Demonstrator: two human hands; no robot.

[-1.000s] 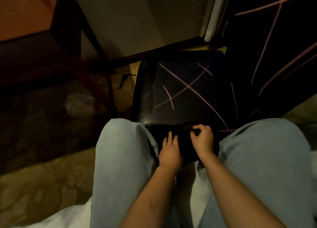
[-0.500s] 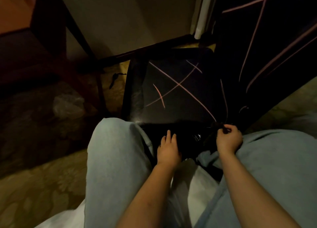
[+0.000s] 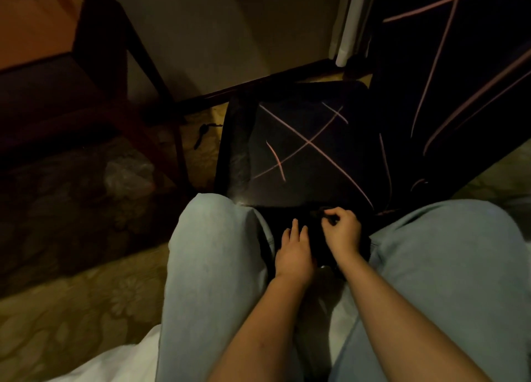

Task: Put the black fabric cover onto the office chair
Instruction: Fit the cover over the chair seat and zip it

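With the black pink-lined fabric cover [image 3: 304,157] lying on the dark office chair seat [image 3: 234,157] at frame centre, our left hand [image 3: 296,252] presses flat on its front hem and our right hand [image 3: 343,232] pinches it, so we should pull evenly downward.

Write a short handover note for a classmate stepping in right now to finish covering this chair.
Left hand: open, fingers flat on the front edge of the cover.
Right hand: pinching dark fabric at the seat's front edge.
Done: the cover lies over the seat and back of the chair.
Left: probably pull down and secure the front edge; the underside is hidden.
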